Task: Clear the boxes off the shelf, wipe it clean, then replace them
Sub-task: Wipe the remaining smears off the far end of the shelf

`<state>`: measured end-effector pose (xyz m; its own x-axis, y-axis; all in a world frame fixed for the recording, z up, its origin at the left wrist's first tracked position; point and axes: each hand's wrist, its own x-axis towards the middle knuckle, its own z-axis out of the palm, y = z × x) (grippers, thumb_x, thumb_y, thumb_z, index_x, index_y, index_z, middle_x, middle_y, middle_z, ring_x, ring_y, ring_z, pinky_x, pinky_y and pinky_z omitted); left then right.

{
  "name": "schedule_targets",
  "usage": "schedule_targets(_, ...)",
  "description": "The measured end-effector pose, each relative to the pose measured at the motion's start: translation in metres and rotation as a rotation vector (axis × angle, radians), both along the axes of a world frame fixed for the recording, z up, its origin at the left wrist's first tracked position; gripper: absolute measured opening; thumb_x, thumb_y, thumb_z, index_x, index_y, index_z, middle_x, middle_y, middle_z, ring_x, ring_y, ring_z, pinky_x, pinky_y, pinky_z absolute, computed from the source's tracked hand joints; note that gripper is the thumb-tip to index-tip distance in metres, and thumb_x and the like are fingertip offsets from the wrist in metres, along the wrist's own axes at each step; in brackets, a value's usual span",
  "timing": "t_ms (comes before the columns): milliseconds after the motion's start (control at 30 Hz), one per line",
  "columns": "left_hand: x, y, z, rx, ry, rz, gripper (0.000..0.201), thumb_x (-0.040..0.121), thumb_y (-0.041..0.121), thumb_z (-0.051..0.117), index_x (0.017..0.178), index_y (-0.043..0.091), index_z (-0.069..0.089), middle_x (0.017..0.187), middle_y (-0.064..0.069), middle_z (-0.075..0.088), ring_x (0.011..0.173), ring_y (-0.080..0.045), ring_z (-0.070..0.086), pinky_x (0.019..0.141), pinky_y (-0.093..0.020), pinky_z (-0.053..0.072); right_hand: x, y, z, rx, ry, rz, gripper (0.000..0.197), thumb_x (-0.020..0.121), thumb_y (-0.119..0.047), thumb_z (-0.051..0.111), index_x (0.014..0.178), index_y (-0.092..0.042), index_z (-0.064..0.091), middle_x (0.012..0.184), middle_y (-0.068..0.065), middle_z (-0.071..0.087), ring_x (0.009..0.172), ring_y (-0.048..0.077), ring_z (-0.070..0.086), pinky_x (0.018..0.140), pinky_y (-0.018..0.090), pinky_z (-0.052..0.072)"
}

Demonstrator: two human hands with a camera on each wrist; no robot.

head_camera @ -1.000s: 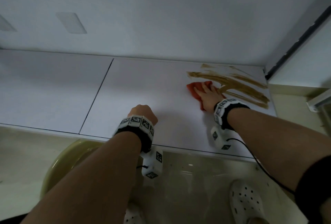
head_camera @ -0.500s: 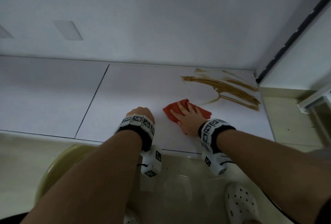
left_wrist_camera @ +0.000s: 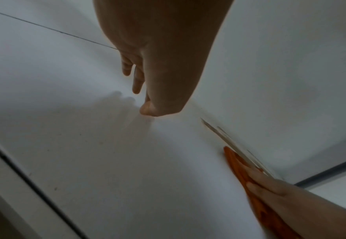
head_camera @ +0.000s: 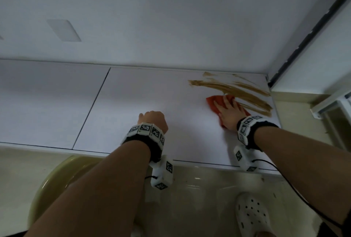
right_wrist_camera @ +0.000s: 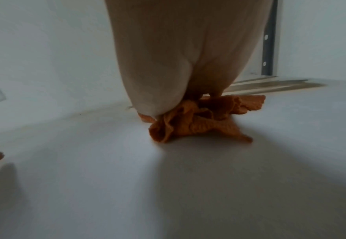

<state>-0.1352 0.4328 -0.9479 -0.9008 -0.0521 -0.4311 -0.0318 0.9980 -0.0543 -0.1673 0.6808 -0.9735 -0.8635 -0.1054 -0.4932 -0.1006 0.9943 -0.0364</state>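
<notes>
The white shelf (head_camera: 152,94) carries brown smear streaks (head_camera: 237,88) near its back right corner. My right hand (head_camera: 229,111) lies flat with straight fingers on an orange cloth (head_camera: 212,102) and presses it down at the streaks' near edge. The right wrist view shows the cloth (right_wrist_camera: 198,119) bunched under the palm (right_wrist_camera: 178,72), with the streaks (right_wrist_camera: 270,85) just behind it. My left hand (head_camera: 152,121) rests on the shelf to the left, loosely curled and holding nothing; its fingers (left_wrist_camera: 137,84) point down at the surface. No boxes are in view.
A dark seam (head_camera: 91,107) splits the shelf into two panels. A dark rail (head_camera: 303,37) runs up the right wall. Below the front edge are a round olive-green stool or basin (head_camera: 57,179), glossy floor tiles and a white perforated shoe (head_camera: 252,216).
The right hand pulled the cloth back toward the shelf's front, then pushed it right and away again to the streaks. The left hand has stayed put.
</notes>
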Motion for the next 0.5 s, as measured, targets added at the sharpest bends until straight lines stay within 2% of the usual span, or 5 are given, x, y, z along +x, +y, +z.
schedule_targets(133, 0.004, 0.002, -0.007, -0.015, -0.020, 0.000, 0.037, 0.090, 0.019, 0.040, 0.123, 0.020, 0.058, 0.126, -0.002, 0.059, 0.119, -0.022, 0.051, 0.104, -0.037, 0.033, 0.031, -0.009, 0.004, 0.013, 0.021, 0.026, 0.069, 0.095, -0.026, 0.038, 0.150, -0.030, -0.003, 0.158, 0.010, -0.011, 0.143, 0.043, -0.004, 0.116, 0.053, 0.008)
schedule_targets(233, 0.007, 0.005, -0.010, -0.045, -0.056, -0.008, 0.040, 0.090, 0.020, 0.039, 0.127, 0.020, 0.055, 0.130, -0.001, 0.055, 0.124, -0.023, 0.043, 0.106, -0.038, 0.031, 0.044, -0.038, -0.001, -0.018, -0.036, 0.169, 0.071, 0.094, -0.023, 0.040, 0.150, -0.033, -0.004, 0.157, 0.008, -0.016, 0.143, 0.041, -0.009, 0.115, 0.055, 0.003)
schedule_targets(367, 0.005, 0.009, -0.008, -0.058, -0.113, 0.026, 0.041, 0.090, 0.019, 0.038, 0.127, 0.019, 0.054, 0.131, -0.002, 0.054, 0.129, -0.025, 0.038, 0.110, -0.042, 0.028, 0.035, -0.064, -0.010, -0.012, -0.057, 0.305, 0.070, 0.096, -0.025, 0.039, 0.149, -0.034, -0.006, 0.157, 0.005, -0.020, 0.143, 0.039, -0.012, 0.114, 0.056, 0.003)
schedule_targets(500, 0.003, 0.008, -0.008, -0.048, -0.137, 0.037, 0.045, 0.089, 0.020, 0.039, 0.132, 0.021, 0.051, 0.134, -0.001, 0.052, 0.131, -0.025, 0.036, 0.110, -0.043, 0.027, 0.012, -0.062, -0.011, -0.005, -0.043, 0.309, 0.076, 0.095, -0.026, 0.047, 0.148, -0.037, -0.005, 0.157, 0.004, -0.018, 0.144, 0.038, -0.010, 0.115, 0.055, 0.006)
